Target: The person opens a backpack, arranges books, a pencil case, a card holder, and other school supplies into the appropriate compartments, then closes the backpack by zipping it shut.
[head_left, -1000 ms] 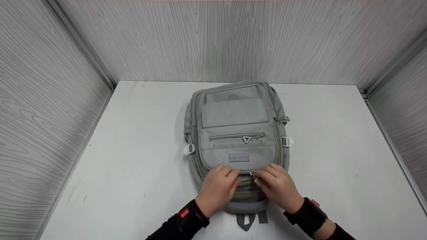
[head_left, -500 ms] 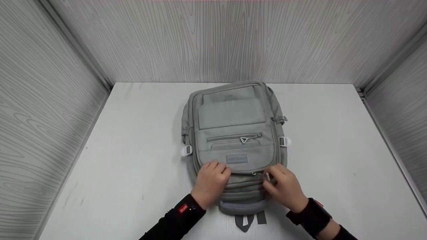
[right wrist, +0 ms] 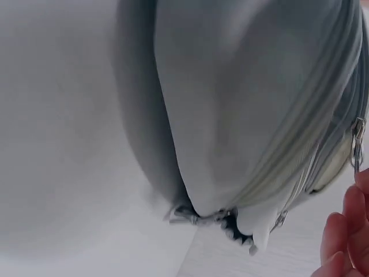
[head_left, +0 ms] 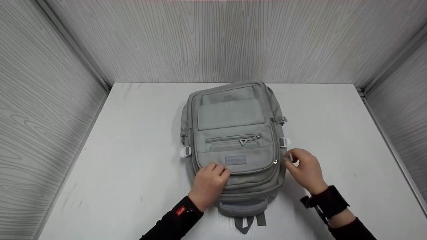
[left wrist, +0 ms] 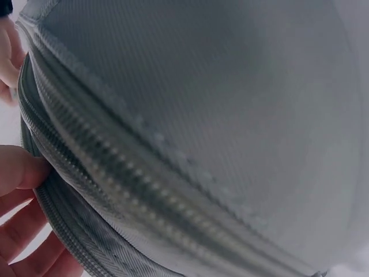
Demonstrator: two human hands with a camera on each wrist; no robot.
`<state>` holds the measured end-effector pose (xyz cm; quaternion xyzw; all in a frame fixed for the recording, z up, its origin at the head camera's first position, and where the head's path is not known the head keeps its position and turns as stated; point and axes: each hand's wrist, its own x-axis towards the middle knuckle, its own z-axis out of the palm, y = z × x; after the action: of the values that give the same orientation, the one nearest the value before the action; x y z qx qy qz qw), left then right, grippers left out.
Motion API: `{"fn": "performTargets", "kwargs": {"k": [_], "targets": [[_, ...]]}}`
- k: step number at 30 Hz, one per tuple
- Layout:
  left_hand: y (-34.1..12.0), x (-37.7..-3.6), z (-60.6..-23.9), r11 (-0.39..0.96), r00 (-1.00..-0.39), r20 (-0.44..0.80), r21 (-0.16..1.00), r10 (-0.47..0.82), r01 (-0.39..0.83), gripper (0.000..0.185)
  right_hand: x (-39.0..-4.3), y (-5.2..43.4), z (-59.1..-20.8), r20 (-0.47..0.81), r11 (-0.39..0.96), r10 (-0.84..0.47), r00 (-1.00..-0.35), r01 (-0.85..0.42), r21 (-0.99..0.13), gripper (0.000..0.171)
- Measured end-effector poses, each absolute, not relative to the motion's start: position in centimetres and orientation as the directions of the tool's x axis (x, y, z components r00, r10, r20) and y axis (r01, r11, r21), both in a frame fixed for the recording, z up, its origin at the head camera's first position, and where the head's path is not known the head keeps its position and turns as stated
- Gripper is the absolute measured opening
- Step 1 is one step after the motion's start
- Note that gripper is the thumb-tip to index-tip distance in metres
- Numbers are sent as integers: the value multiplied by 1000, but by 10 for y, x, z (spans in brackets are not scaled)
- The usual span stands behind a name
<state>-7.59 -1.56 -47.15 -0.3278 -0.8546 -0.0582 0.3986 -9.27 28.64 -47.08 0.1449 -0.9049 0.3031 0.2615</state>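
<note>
A grey-green backpack (head_left: pixel 232 115) lies front side up, its carry handle (head_left: pixel 243 208) toward me. My left hand (head_left: pixel 208 185) pinches the rim of the front pocket near its lower left; in the left wrist view the thumb and fingers grip an edge with zipper teeth (left wrist: pixel 63 228). At the bag's right side, my right hand (head_left: pixel 307 170) pinches a zipper pull (head_left: pixel 290 157), drawn outward from its metal slider (head_left: pixel 275 161). The right wrist view shows that slider's chain (right wrist: pixel 356 153) running down to the fingertips. A parted pocket seam shows along the near edge.
White side buckles (head_left: pixel 185 151) sit on both flanks of the bag. A triangular pull (head_left: pixel 243 141) hangs on the small front zipper. The white table (head_left: pixel 143 133) ends at a wood-grained back panel (head_left: pixel 213 40), with similar panels at both sides.
My right hand has drawn the zipper pull rightward along the near edge, round the corner and a little up the right side. The left hand has shifted slightly left, still holding the pocket rim.
</note>
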Motion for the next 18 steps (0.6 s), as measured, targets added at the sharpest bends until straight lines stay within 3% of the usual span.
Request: {"fn": "performTargets", "kwargs": {"k": [7,18], "targets": [[-18,-75,-471,763,-464,717,-145,520,630,15,-142,292,-448,427,787,-90,-900,-327,-524,9],[-19,-76,-469,769,-486,712,-120,507,628,16,-207,277,-426,313,777,-45,-949,-231,-586,10]]}}
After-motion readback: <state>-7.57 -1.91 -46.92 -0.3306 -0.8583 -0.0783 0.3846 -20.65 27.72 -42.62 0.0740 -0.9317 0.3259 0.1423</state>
